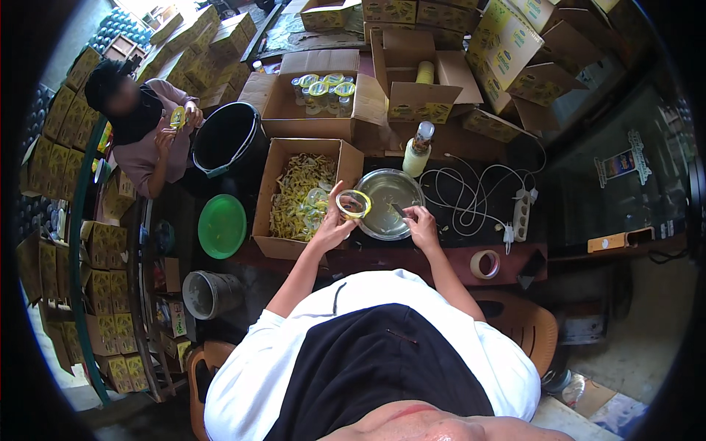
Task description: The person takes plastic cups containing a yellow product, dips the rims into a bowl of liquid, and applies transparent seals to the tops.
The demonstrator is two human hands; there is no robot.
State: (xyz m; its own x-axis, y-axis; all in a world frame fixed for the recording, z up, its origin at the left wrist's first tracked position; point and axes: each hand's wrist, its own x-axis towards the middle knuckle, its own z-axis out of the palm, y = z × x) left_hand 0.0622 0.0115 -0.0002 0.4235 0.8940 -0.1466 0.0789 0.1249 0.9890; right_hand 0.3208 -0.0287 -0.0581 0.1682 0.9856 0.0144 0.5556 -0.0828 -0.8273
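My left hand [333, 227] is closed round a clear plastic cup [354, 204] with a yellow rim, tilted with its round end up. In my right hand [423, 226] is a small dark blade [399, 210], gripped between thumb and fingers. Both hands are at the near side of a round metal bowl [388, 232], which seems to hold liquid with small bits in it. Left of the bowl, a cardboard box [290, 248] is filled with yellow and clear plastic scraps [298, 192]; some clear cups lie among them, close to my left hand.
Behind the bowl stands a bottle [416, 157] of pale liquid. White cables [471, 192] and a power strip [521, 214] lie to the right, near a tape roll [485, 264]. Left are a green basin [222, 226], a black bucket [228, 140] and a person [147, 125] holding a cup.
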